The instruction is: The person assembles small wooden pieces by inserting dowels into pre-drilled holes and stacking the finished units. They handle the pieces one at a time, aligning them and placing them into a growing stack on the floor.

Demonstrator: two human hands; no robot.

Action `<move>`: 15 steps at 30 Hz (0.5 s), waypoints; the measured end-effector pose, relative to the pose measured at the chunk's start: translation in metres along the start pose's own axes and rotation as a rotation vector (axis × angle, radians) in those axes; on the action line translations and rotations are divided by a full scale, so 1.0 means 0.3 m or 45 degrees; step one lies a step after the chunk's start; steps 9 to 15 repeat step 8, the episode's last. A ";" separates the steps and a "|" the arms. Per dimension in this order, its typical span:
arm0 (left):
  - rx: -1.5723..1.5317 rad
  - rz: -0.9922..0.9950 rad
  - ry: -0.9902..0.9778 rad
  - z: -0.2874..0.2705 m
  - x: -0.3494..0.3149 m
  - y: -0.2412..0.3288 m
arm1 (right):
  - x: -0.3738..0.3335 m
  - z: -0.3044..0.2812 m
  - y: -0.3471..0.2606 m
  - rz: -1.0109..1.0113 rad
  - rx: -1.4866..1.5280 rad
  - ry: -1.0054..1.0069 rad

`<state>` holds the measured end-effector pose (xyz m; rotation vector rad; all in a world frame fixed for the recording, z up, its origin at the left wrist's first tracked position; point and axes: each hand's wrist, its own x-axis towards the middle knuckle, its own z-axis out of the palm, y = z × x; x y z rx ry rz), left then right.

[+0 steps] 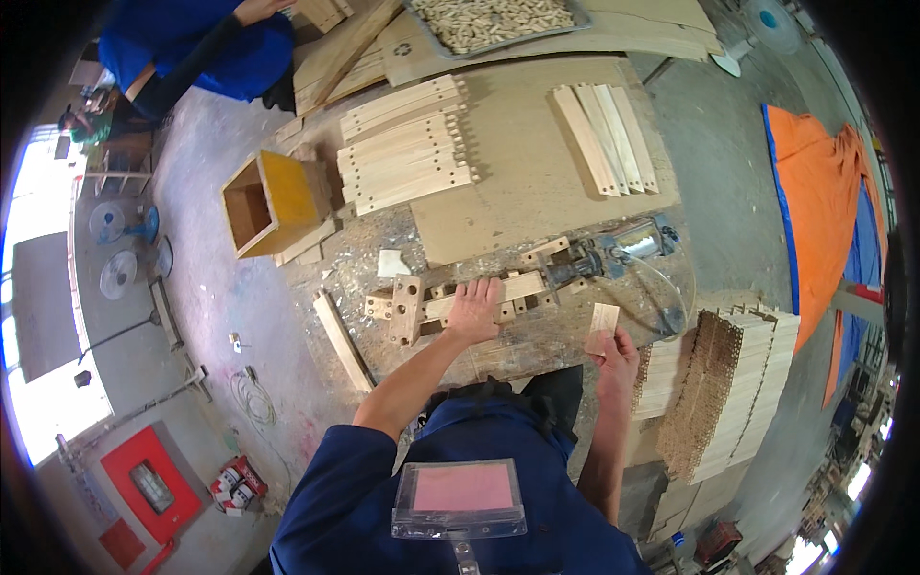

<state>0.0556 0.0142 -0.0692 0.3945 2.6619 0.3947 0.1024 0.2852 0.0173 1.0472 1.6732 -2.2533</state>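
Note:
My left hand [473, 312] lies over a pale wooden slat [523, 287] in the jig on the workbench, its fingers bent across the wood. At the slat's left end stands a wooden jig block [406, 311] with drilled holes. A metal air cylinder [636, 240] with a clamp head is at the slat's right end. To the right, at the bench's front edge, my right hand [616, 356] pinches a small flat wooden piece [604, 318] between thumb and fingers. How far that piece reaches down into the hand is hidden.
Drilled slats [407, 158] lie in rows at the back left; several plain slats [606, 139] lie back right. A yellow box [278, 203] stands left. A tall slat stack [733, 383] is at my right. Beyond are a dowel tray [498, 24] and another person [196, 48].

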 end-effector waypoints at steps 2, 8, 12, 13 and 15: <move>-0.007 -0.005 -0.019 0.002 0.006 0.001 | -0.009 -0.016 0.007 -0.044 -0.040 -0.016; -0.001 -0.007 0.021 0.023 -0.004 -0.012 | -0.059 -0.016 0.048 -0.018 -0.023 -0.062; -0.001 -0.007 0.021 0.023 -0.004 -0.012 | -0.059 -0.016 0.048 -0.018 -0.023 -0.062; -0.001 -0.007 0.021 0.023 -0.004 -0.012 | -0.059 -0.016 0.048 -0.018 -0.023 -0.062; -0.001 -0.007 0.021 0.023 -0.004 -0.012 | -0.059 -0.016 0.048 -0.018 -0.023 -0.062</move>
